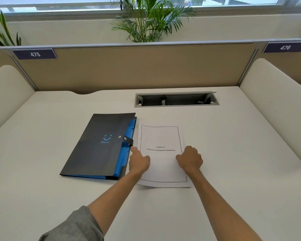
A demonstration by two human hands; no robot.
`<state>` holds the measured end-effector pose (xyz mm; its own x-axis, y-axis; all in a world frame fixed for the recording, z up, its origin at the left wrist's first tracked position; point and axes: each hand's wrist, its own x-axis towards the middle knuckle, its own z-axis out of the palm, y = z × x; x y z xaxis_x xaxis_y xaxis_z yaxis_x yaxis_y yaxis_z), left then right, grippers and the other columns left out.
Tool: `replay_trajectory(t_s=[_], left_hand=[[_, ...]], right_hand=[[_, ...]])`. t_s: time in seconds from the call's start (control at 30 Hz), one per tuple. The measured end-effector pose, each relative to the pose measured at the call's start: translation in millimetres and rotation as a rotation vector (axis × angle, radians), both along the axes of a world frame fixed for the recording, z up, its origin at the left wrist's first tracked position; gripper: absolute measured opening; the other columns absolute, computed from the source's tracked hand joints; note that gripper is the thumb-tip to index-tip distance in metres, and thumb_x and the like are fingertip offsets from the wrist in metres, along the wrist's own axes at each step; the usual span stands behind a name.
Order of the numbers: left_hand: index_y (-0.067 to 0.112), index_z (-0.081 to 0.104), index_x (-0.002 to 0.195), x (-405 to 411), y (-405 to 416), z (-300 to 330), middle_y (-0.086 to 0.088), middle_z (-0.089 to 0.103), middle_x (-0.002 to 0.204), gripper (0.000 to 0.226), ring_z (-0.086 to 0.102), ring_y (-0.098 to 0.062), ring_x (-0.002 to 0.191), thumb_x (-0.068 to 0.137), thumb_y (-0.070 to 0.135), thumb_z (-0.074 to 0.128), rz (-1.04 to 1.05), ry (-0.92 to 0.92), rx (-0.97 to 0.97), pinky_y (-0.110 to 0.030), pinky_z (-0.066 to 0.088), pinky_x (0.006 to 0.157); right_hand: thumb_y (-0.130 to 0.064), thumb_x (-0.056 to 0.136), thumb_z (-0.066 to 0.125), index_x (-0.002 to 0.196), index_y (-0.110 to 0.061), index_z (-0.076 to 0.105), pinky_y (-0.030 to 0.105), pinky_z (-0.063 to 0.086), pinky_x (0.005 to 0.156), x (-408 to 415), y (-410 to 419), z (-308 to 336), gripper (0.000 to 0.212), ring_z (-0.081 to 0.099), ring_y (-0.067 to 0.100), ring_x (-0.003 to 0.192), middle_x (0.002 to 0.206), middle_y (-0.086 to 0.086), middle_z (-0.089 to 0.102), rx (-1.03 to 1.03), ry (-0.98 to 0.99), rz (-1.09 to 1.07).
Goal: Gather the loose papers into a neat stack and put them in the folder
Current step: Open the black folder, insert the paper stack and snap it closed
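White papers (161, 153) lie squared at 3 o'clock of the closed folder (97, 146), touching it. Your left hand (139, 162) and right hand (189, 158) grip their side edges. Next, unsnap the folder.

My left arm (109, 195) wears a grey sleeve (73, 226) of soft, matte cloth, pushed up so that it bunches in folds near the elbow and leaves the forearm bare down to my left hand (139, 162). My right arm (221, 206) is bare along its whole visible length, and my right hand (189, 159) is bare too.
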<state>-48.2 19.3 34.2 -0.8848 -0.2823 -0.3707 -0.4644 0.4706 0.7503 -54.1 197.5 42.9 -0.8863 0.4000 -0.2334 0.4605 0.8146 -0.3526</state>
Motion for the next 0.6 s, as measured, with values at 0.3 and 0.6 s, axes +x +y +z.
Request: replay_trajectory(t_s=[0.3,0.6], left_hand=[[0.014,0.059,0.12,-7,-26,-1,-0.007,0.068,0.116,0.029,0.066,-0.025,0.097,0.094,0.003,0.051,0.028,-0.086,0.454,-0.039,0.057,0.08],[0.021,0.05,0.138,-10,-38,6,-0.001,0.061,0.132,0.045,0.063,-0.021,0.113,0.095,0.01,0.058,-0.058,0.065,0.541,-0.043,0.052,0.097]], right_hand=[[-0.016,0.08,0.06,0.08,-0.009,0.045,0.028,0.039,0.064,2,3,-1,0.016,0.052,0.029,0.074,0.097,0.01,0.059,-0.063,0.034,-0.022],[-0.057,0.08,0.071,0.139,-0.015,0.046,0.033,0.046,0.096,-8,20,-8,0.077,0.058,0.018,0.114,0.122,-0.003,0.059,-0.738,0.252,-0.137]])
